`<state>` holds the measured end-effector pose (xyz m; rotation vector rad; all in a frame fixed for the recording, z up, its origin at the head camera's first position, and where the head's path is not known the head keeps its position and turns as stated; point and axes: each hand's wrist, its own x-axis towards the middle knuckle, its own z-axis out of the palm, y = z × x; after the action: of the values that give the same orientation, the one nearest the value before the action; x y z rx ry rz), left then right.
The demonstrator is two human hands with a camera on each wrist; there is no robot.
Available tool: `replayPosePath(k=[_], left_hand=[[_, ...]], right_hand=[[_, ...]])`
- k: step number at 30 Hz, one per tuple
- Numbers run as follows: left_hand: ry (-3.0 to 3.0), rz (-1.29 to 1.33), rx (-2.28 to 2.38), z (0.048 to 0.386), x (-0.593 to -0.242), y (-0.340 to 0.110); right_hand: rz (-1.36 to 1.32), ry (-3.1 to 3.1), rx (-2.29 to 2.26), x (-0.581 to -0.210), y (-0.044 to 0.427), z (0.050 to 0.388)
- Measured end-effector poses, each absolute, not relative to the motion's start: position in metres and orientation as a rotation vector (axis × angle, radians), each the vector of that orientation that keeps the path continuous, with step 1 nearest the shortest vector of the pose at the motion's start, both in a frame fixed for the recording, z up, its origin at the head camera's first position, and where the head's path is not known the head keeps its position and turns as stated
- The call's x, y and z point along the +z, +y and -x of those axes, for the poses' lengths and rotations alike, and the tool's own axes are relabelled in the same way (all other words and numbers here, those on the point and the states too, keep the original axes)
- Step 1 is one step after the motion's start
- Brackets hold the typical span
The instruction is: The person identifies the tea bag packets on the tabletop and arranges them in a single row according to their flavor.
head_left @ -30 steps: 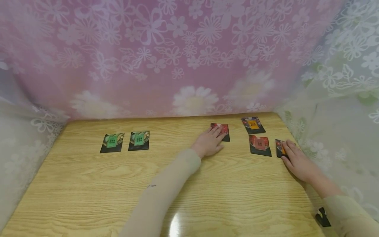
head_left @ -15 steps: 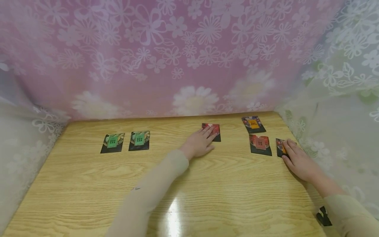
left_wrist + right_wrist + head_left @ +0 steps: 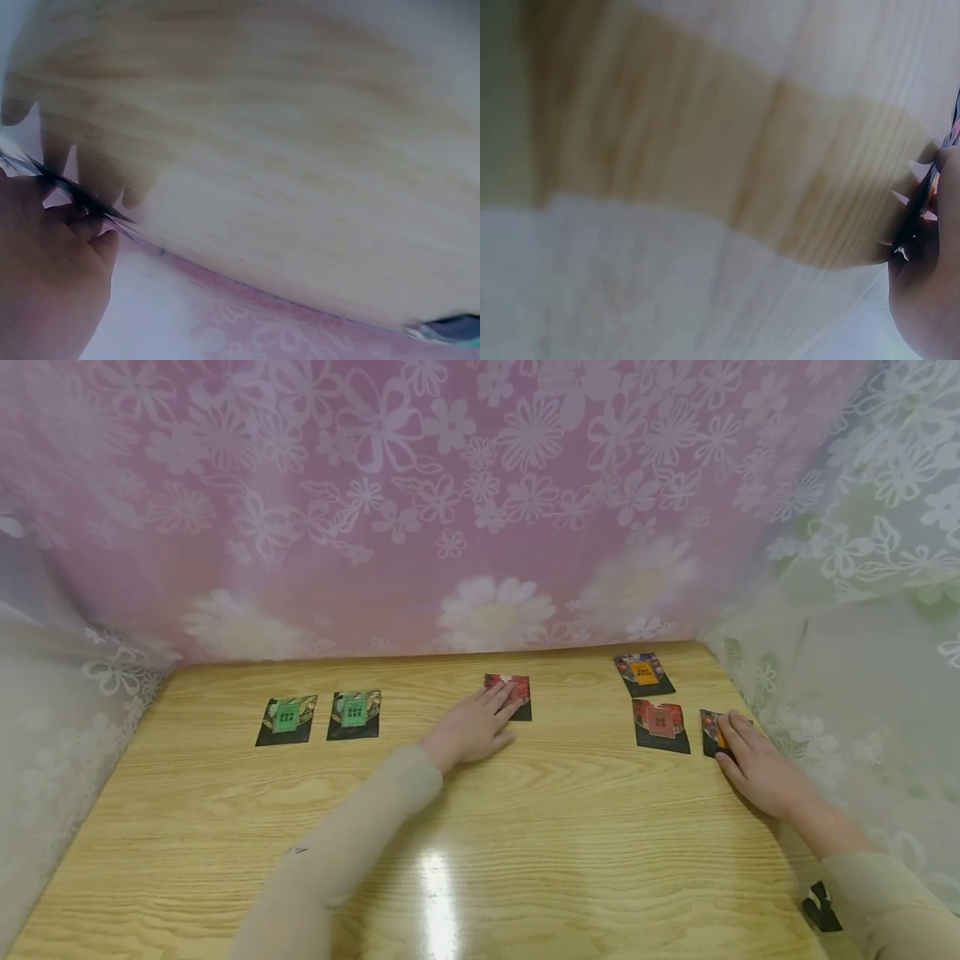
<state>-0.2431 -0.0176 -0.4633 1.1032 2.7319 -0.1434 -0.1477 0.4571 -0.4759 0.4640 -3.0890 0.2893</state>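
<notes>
In the head view the left hand (image 3: 472, 727) lies flat with extended fingers on a red and black packet (image 3: 521, 706), covering its left part. At the table's right edge, the right hand (image 3: 765, 772) rests its fingers on a black packet with an orange label (image 3: 710, 737), mostly hidden beneath them. Both wrist views show a hand, the left one (image 3: 56, 277) and the right one (image 3: 926, 277), with fingertips against a dark packet edge on the wood.
Two green-labelled packets (image 3: 285, 721) (image 3: 354, 715) lie on the left of the wooden table (image 3: 562, 835). A red packet (image 3: 662, 727) and an orange-labelled one (image 3: 645, 674) lie left of the right hand. Floral curtains (image 3: 450, 527) border the table; a black object (image 3: 821, 907) is beyond its right edge.
The left hand has slid leftward across the table together with the red packet, away from the packets on the right. My right hand has stayed on its packet.
</notes>
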Motion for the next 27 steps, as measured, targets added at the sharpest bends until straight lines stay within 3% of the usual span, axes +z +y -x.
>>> replayPosePath(k=[27], left_hand=[[2.778,-1.105,-0.058,0.223,-0.467,-0.093]], right_hand=[[-0.485,-3.096,0.295,-0.481,0.462,0.150]])
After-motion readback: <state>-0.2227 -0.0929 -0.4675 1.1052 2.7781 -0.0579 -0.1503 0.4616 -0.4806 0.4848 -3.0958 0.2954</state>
